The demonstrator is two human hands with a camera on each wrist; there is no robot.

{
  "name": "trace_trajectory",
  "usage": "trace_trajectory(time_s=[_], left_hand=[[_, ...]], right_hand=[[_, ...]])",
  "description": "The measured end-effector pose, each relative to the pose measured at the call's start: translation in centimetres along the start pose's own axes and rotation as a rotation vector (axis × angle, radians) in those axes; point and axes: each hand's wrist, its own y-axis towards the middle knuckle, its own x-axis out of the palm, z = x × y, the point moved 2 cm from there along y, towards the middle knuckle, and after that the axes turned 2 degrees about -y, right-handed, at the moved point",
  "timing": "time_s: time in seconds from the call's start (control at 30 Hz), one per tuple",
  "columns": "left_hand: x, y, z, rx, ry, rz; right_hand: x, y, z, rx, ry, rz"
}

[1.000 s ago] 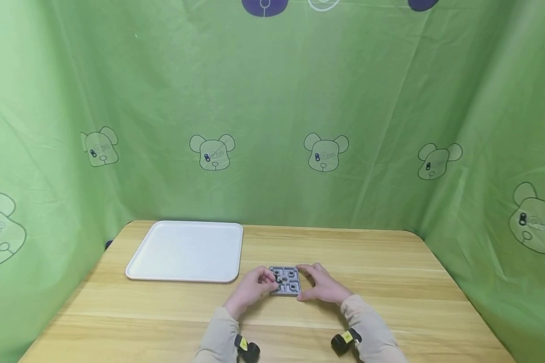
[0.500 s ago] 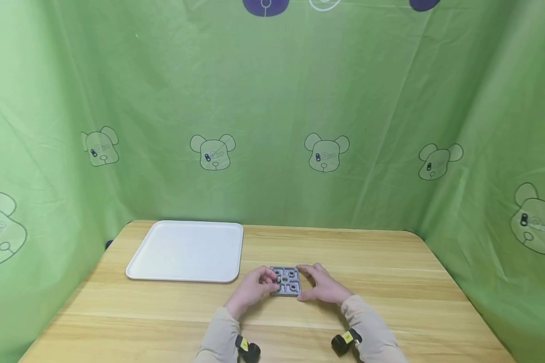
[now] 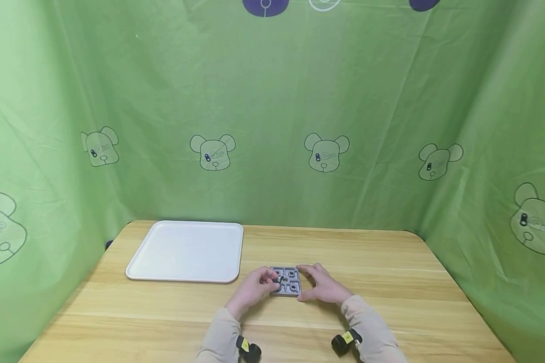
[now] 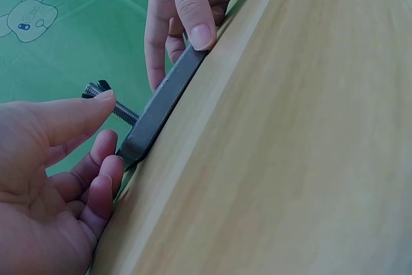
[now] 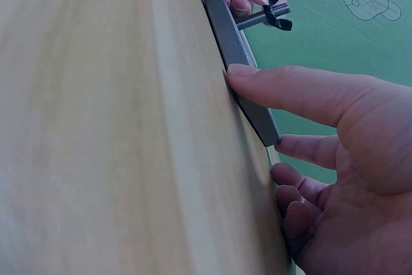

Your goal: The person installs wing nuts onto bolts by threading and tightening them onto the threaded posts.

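Observation:
A square grey metal plate with recesses and round holes lies on the table between both hands. From its face rises a threaded bolt, and a black wing nut sits near the bolt's free end. My left hand has its thumb and index finger at the wing nut, pinching it; the other fingers curl beside the plate's left edge. On the opposite side, my right hand grips the plate, thumb on the near edge and a finger at the far corner.
A white tray rests at the table's back left. The wooden table is bordered by green curtains at the back and sides. Each sleeve carries a strapped black wrist camera.
The left thumb and fingers have shifted slightly around the wing nut, and its wings have turned. The right hand and the plate have stayed in place.

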Motion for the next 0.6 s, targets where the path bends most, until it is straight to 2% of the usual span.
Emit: trace_trajectory(time_s=[0.6], left_hand=[[0.04, -0.12, 0.16, 0.004, 0.009, -0.003]], right_hand=[[-0.02, -0.04, -0.10, -0.003, -0.012, -0.003]])
